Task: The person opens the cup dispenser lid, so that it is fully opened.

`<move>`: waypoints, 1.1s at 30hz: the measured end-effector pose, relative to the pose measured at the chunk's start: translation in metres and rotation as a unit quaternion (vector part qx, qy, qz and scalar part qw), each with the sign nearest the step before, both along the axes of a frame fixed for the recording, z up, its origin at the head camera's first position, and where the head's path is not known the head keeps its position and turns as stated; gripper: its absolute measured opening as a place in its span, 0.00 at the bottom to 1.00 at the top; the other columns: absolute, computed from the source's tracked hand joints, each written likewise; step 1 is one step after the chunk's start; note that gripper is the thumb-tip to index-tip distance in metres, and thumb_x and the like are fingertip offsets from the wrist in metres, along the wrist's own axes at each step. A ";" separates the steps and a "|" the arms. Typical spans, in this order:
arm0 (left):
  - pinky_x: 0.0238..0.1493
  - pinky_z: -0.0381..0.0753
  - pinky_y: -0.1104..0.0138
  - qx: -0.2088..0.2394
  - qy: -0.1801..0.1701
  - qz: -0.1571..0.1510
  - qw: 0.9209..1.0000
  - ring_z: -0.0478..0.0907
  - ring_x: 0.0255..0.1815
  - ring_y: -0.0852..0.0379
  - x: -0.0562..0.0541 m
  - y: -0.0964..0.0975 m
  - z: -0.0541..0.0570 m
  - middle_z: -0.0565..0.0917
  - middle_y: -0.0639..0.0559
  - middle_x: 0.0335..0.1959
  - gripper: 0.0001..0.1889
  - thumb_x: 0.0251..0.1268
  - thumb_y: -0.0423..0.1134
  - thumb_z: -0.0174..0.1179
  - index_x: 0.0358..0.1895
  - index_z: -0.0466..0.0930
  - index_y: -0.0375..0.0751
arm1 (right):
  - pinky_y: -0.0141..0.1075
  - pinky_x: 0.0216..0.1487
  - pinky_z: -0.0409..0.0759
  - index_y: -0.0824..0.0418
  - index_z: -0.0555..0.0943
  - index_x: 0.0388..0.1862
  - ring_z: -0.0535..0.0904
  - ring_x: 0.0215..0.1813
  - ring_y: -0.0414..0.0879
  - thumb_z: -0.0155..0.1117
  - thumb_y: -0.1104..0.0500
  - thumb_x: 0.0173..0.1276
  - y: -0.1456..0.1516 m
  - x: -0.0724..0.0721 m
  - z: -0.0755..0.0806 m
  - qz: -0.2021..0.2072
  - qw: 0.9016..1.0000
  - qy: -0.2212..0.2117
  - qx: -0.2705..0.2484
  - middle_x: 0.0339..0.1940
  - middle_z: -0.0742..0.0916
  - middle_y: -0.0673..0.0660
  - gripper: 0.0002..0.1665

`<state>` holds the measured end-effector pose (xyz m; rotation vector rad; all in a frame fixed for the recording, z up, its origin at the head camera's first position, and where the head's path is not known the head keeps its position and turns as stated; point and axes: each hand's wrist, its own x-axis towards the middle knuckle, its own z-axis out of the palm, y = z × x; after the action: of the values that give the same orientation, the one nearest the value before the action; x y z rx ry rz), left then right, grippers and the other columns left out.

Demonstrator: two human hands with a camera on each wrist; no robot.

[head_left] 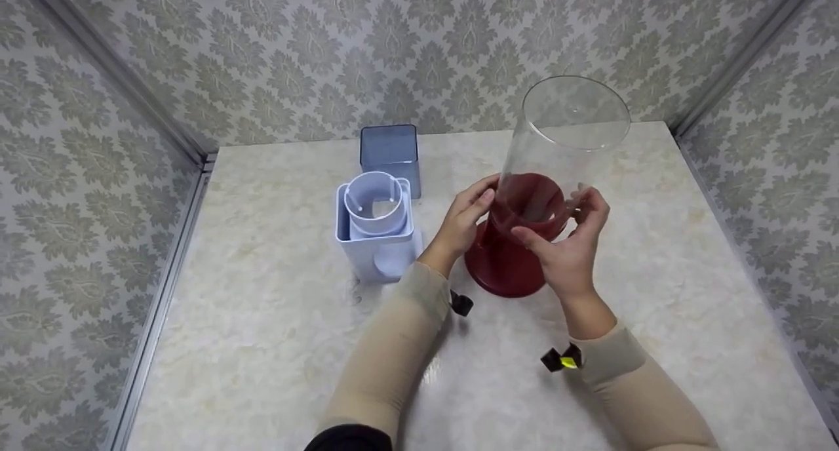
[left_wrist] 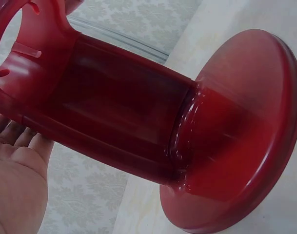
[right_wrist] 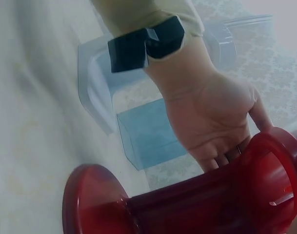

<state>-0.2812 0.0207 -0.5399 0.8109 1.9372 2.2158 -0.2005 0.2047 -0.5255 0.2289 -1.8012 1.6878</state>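
A red plastic stand (head_left: 503,267) has a round base, a column and a ring-shaped top; the base rests on the table. A tall clear cylinder (head_left: 570,133), open at its upper end, rises from the ring and leans right in the head view. My left hand (head_left: 464,216) grips the ring's left side, its fingertips hidden behind the red plastic (left_wrist: 114,107). On the opposite side, my right hand (head_left: 569,251) holds the ring, thumb across the front and fingers along the right. In the right wrist view, the left hand (right_wrist: 211,114) shows its palm.
Left of the stand, a pale-blue boxy holder (head_left: 370,257) has a round sleeve (head_left: 373,221) in its top. Behind it stands a translucent blue square container (head_left: 388,146). Patterned walls (head_left: 393,51) close off the table (head_left: 262,294) at the back and sides.
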 end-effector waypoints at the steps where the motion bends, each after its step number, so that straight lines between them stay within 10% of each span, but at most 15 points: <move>1: 0.82 0.79 0.60 0.000 -0.001 0.002 1.000 0.80 0.78 0.39 0.001 0.000 0.000 0.80 0.26 0.76 0.29 0.90 0.39 0.43 0.81 0.70 0.22 | 0.38 0.69 0.68 0.64 0.64 0.74 0.72 0.64 0.48 0.98 0.49 0.52 0.002 0.000 0.001 0.007 1.000 -0.001 0.001 0.60 0.73 0.54 0.63; 9: 0.82 0.79 0.62 0.000 0.000 0.002 1.000 0.80 0.79 0.40 0.006 -0.006 -0.002 0.79 0.27 0.79 0.29 0.88 0.37 0.50 0.83 0.70 0.24 | 0.35 0.77 0.72 0.66 0.65 0.77 0.76 0.69 0.48 0.98 0.59 0.52 0.024 -0.005 0.006 0.091 0.996 -0.021 -0.008 0.65 0.76 0.57 0.62; 12: 0.83 0.79 0.60 -0.001 -0.005 0.010 1.000 0.79 0.80 0.39 0.008 -0.009 -0.002 0.79 0.28 0.79 0.35 0.90 0.51 0.59 0.82 0.71 0.25 | 0.34 0.77 0.74 0.67 0.66 0.79 0.78 0.68 0.48 0.97 0.63 0.52 0.038 -0.011 0.008 0.135 0.990 -0.031 -0.012 0.68 0.78 0.57 0.63; 17: 0.85 0.78 0.58 0.002 -0.035 0.028 0.999 0.78 0.83 0.36 0.013 -0.013 -0.002 0.79 0.28 0.79 0.62 0.56 0.75 0.74 0.80 0.74 0.25 | 0.31 0.70 0.80 0.62 0.68 0.83 0.86 0.58 0.43 0.97 0.59 0.54 0.059 -0.018 0.012 0.221 0.974 -0.052 -0.019 0.71 0.79 0.55 0.63; 24: 0.85 0.78 0.57 -0.017 -0.023 0.061 0.998 0.81 0.80 0.40 0.018 -0.014 0.004 0.84 0.31 0.73 0.35 0.63 0.29 0.83 0.74 0.82 0.27 | 0.32 0.76 0.81 0.69 0.70 0.84 0.83 0.71 0.45 0.95 0.57 0.56 0.078 -0.030 0.015 0.280 0.956 -0.081 -0.024 0.76 0.81 0.54 0.62; 29: 0.81 0.82 0.55 -0.029 -0.013 0.096 0.995 0.86 0.73 0.43 0.022 -0.015 0.004 0.87 0.33 0.69 0.35 0.57 0.28 0.86 0.71 0.85 0.29 | 0.32 0.80 0.79 0.73 0.81 0.66 0.82 0.78 0.47 0.93 0.59 0.59 0.084 -0.034 0.017 0.274 0.957 -0.095 -0.023 0.79 0.84 0.57 0.41; 33: 0.77 0.86 0.61 -0.026 -0.012 0.123 0.992 0.89 0.68 0.48 0.027 -0.015 0.004 0.89 0.36 0.65 0.34 0.54 0.29 0.88 0.67 0.89 0.32 | 0.32 0.79 0.80 0.72 0.79 0.78 0.85 0.76 0.45 0.88 0.65 0.63 0.084 -0.032 0.018 0.261 0.960 -0.095 -0.028 0.79 0.86 0.61 0.46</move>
<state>-0.2542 0.0056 -0.5360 0.5612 2.1784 2.2796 -0.2328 0.2882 -0.5073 0.5751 -1.9434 2.1826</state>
